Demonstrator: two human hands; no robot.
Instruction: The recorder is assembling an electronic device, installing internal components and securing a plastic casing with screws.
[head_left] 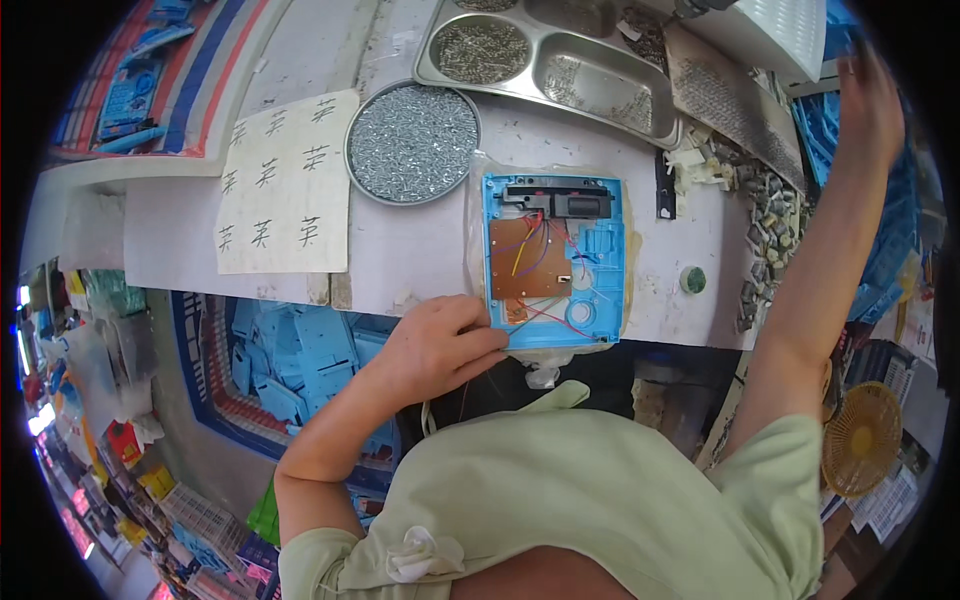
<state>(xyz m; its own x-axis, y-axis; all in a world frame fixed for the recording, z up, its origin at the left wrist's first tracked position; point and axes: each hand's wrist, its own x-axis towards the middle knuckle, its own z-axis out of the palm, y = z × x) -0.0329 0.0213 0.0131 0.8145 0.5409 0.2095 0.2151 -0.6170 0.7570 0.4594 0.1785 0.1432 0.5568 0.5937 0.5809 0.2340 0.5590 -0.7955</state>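
A blue plastic casing (pixel 606 300) lies face up at the table's front edge, its inside showing. In it sit a brown circuit board (pixel 520 258), a black module (pixel 580 205) along the far side, and thin red, yellow, purple and green wires. My left hand (pixel 450 345) is closed at the casing's near left corner, fingertips on its edge. Far off to the right, my right hand (pixel 870 110) is stretched out beside blue plastic parts (pixel 818 130); motion smears its fingers, and what it touches is not clear.
A round dish of small screws (pixel 413 142) and a metal compartment tray (pixel 610 88) stand beyond the casing. Small metal parts (pixel 770 230) line the right. A green round piece (pixel 692 279) lies nearby. Below left is a crate (pixel 205 385) of blue plates; a paper sheet (pixel 285 190) lies left.
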